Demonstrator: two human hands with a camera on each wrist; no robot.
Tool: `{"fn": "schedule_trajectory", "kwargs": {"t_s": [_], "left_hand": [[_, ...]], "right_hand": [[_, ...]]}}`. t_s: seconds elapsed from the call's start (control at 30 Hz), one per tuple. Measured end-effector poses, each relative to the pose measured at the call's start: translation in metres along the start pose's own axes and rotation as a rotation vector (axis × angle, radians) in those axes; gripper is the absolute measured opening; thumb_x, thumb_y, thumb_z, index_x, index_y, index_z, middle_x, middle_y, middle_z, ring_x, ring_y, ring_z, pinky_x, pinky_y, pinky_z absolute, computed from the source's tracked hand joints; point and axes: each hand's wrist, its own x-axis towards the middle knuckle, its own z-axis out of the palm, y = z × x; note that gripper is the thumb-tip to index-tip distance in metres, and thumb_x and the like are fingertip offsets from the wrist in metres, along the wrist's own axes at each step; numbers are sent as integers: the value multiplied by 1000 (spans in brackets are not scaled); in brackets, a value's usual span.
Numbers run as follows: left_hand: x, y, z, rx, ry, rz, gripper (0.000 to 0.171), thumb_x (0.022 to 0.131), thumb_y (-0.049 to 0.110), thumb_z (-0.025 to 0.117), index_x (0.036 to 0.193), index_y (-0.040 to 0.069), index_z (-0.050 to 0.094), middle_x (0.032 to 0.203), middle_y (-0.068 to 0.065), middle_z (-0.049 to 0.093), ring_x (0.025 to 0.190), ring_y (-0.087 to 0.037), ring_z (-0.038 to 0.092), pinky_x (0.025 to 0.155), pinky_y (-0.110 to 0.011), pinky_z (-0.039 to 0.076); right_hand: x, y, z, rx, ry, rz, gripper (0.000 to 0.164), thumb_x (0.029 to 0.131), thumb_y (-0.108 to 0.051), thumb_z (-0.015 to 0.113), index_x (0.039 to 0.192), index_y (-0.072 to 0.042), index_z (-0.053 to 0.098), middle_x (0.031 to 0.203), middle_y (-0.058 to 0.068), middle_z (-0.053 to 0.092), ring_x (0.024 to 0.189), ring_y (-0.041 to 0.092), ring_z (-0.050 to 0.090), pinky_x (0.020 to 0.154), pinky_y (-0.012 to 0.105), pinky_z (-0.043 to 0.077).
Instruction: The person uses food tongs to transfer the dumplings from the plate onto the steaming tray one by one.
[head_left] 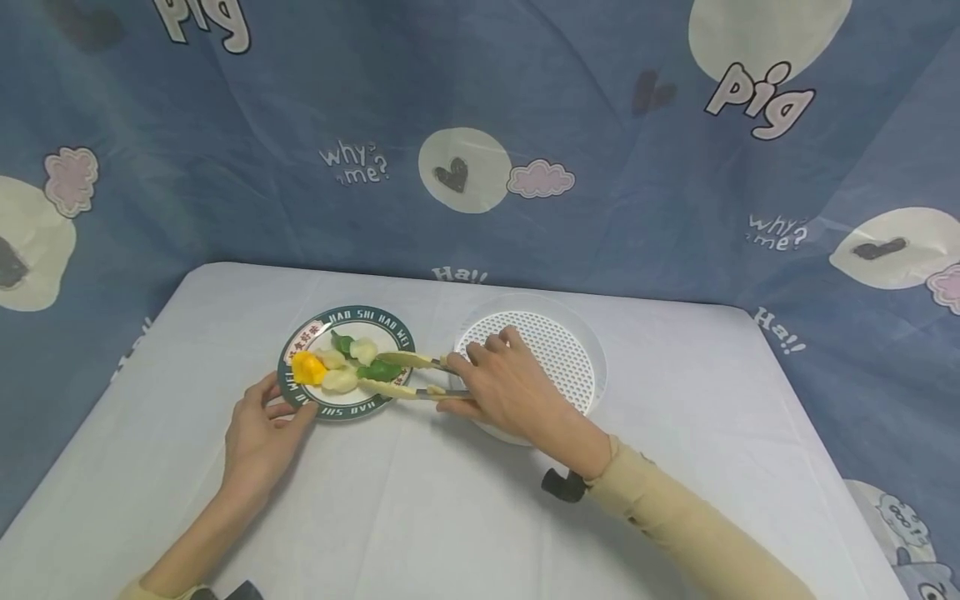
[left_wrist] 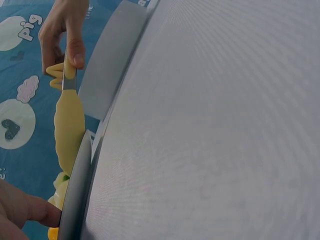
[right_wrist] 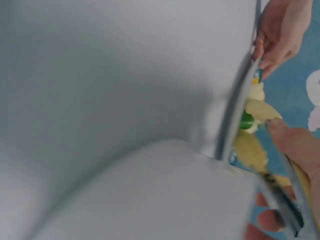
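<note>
My left hand (head_left: 258, 437) grips the left rim of a round plate (head_left: 345, 412) with a green lettered border, thumb over the edge. My right hand (head_left: 517, 387) holds a pair of tongs (head_left: 397, 390) with pale yellow, leaf-shaped tips, which are spread apart. Those tips reach over the right part of the plate, among the food pieces. On the plate lie a yellow piece (head_left: 308, 367), several cream-coloured pieces (head_left: 339, 381) and green pieces (head_left: 378, 370). In the left wrist view the plate (left_wrist: 77, 195) shows edge-on, hiding most of the food.
A white round basket (head_left: 577, 350) with a perforated bottom and a pale rim stands right of the plate, partly beneath my right hand. Both sit on a white-covered table (head_left: 720, 467). A blue printed cloth (head_left: 600, 233) hangs behind the table.
</note>
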Motion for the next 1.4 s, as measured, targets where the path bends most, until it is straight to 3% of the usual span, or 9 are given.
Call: {"fn": "schedule_trajectory", "kwargs": {"t_s": [0.3, 0.57, 0.93, 1.27, 1.4], "left_hand": [[1, 0, -1, 0, -12, -11, 83, 104, 23, 67, 168, -5, 22, 158, -31, 44, 123, -38, 60, 73, -7, 41], [0, 0, -1, -4, -3, -13, 82, 103, 23, 67, 168, -4, 24, 157, -30, 45, 122, -37, 60, 72, -6, 40], [1, 0, 0, -8, 0, -16, 82, 103, 23, 67, 168, -4, 24, 157, -29, 46, 121, -36, 60, 74, -9, 42], [0, 0, 0, -10, 4, -10, 82, 103, 22, 67, 168, -5, 24, 156, -30, 46, 122, -37, 59, 73, -9, 41], [-1, 0, 0, -11, 7, -11, 82, 103, 22, 67, 167, -5, 24, 156, -30, 46, 122, -37, 59, 72, -7, 41]], "right_hand": [[-2, -6, 12, -65, 113, -4, 51, 100, -71, 60, 120, -24, 69, 90, -5, 74, 82, 23, 69, 89, 42, 51], [-11, -8, 12, -70, 148, 22, 51, 98, -73, 61, 117, -27, 68, 85, -7, 71, 82, 22, 70, 88, 43, 52], [-25, -7, -3, -53, 116, 90, 48, 100, -70, 60, 122, -29, 71, 84, -6, 70, 79, 23, 69, 88, 44, 53], [-41, 7, -17, -8, 58, 186, 49, 102, -69, 57, 126, -28, 70, 90, -3, 74, 87, 25, 73, 90, 48, 51], [-49, 14, -21, -17, 61, 213, 50, 102, -69, 59, 119, -24, 70, 86, -2, 71, 86, 28, 73, 89, 49, 52]]}}
